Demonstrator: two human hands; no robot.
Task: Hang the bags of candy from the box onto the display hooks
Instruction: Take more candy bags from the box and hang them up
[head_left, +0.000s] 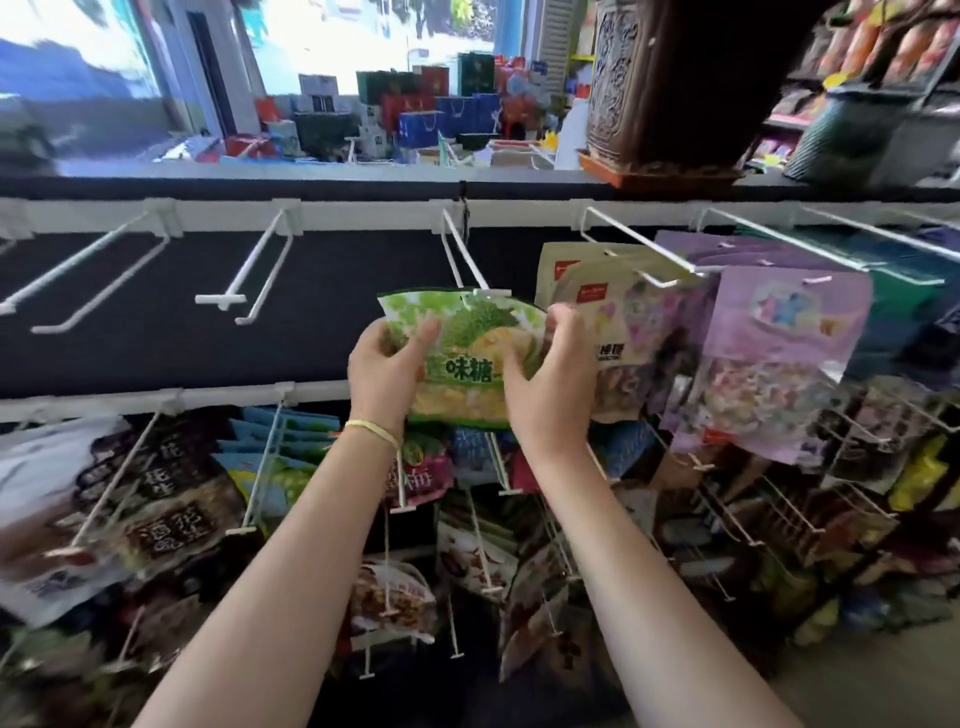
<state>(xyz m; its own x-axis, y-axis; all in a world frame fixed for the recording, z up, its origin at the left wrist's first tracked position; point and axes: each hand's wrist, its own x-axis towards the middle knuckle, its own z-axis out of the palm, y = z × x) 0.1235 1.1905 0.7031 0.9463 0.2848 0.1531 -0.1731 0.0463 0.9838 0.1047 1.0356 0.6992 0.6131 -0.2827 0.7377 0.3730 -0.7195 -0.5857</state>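
Head view, and both hands are up at the top row of the rack. They've got a green candy bag (467, 358) between them: glossy, leaf-green at the top, a spiky green fruit pictured in the middle, white Chinese characters across the front, and yellow pieces showing through the lower half. Left hand (387, 371) grips the bag's left edge, thumb over the front and fingers curled behind; a yellow band (371, 431) sits on that wrist. Right hand (550, 374) holds the right side, fingers wrapped round the edge. The bag's top sits right at the tip of a white display hook (465, 260), just by its end plate; whether the hole is on the wire, I can't tell. Just beside it on the right hangs a beige bag (623, 332), then a purple bag (779, 353). More packets crowd the rows below.
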